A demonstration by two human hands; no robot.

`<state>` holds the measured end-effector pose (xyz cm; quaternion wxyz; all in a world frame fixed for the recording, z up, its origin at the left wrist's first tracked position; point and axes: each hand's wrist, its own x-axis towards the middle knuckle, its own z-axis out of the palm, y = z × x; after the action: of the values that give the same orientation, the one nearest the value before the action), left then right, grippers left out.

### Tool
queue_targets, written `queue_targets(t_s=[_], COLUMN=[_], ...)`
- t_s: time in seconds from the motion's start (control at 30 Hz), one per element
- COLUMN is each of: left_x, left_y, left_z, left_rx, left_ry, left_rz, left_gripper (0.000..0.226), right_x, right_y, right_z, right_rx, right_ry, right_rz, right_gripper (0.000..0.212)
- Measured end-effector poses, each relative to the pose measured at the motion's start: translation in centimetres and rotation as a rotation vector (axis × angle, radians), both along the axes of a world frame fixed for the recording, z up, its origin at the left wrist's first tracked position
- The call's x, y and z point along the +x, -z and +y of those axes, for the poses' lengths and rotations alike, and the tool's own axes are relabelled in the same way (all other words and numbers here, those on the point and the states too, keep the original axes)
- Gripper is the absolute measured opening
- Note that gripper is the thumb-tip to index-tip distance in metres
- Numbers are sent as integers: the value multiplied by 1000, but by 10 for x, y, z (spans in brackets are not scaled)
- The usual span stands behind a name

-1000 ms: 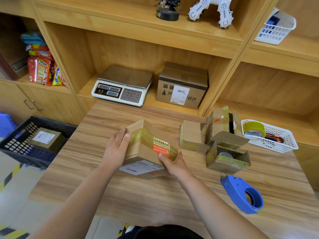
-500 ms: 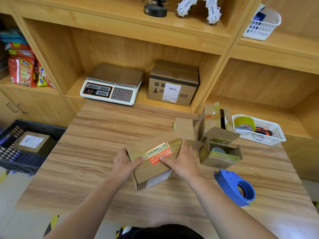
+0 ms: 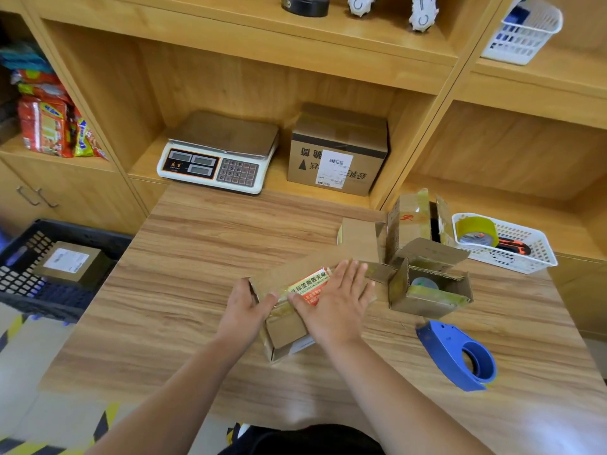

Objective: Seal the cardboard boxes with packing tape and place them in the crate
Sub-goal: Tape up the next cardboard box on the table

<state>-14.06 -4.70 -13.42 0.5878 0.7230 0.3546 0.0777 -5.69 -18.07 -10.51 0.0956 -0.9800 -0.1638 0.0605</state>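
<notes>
- A small brown cardboard box (image 3: 285,330) is seen, oblong, with yellowish tape across its top and a red-orange printed label (image 3: 310,284) stuck over the tape; part of a white label shows on the near side. Its far edge is blurred.
- The box is laid on the bench (image 3: 197,257), in front of the scale (image 3: 218,159), slightly to its right and nearer the person.
- The left end of the box is gripped by the left hand (image 3: 244,310): the thumb is laid over the top edge and the fingers are curled down the end face.
- The right hand (image 3: 335,303) is laid flat on the top, its fingers (image 3: 351,277) straight, slightly spread and pressed on the label and tape.
- An open box (image 3: 430,290) holding a tape roll stands right of the scale and nearer, with more opened boxes just behind it.
- A blue tape dispenser (image 3: 460,356) is set further right of the scale, nearest the person.
- A white basket (image 3: 532,254) with a tape roll (image 3: 476,228) is placed far right of the scale.
- A black crate (image 3: 19,280) with one sealed box (image 3: 70,264) inside sits left of the scale, below bench level.
- A large labelled box (image 3: 338,149) stands just right of the scale on the same wooden shelf; snack packets (image 3: 49,126) are stacked well to its left.
</notes>
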Motion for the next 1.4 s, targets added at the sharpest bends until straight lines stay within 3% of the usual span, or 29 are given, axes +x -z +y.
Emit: queue_targets(t_s=[0.17,0.27,0.4,0.67,0.8,0.93,1.2,1.4], left_x=[-2,-2,0,4,6,5,6,5], left_y=[1,2,6,16,17,15,17,20], left_z=[4,6,6,3,-1,-4,-6,-7], left_rx=[65,77,72,124,151,152,188,156], left_ry=[69,87,73,47,17,7,-24,-51], left_rz=[45,70,55,35,30,32,-2,-40], left_gripper=[53,55,60,32,23,19,18,14], right_x=[10,30,58,57,41,15,-19,-36], right_y=[0,-4,-13,-10,-5,4,-3,-4], right_z=[-5,-23,-43,-43,-34,-25,-19,-14], right_rx=[9,56,51,153,46,-100,25,-134], right_ry=[10,123,171,210,18,-233,-506,-642], right_rz=[17,87,173,129,-83,-147,-145,-89], right_gripper=[117,109,69,43,45,57,49,55])
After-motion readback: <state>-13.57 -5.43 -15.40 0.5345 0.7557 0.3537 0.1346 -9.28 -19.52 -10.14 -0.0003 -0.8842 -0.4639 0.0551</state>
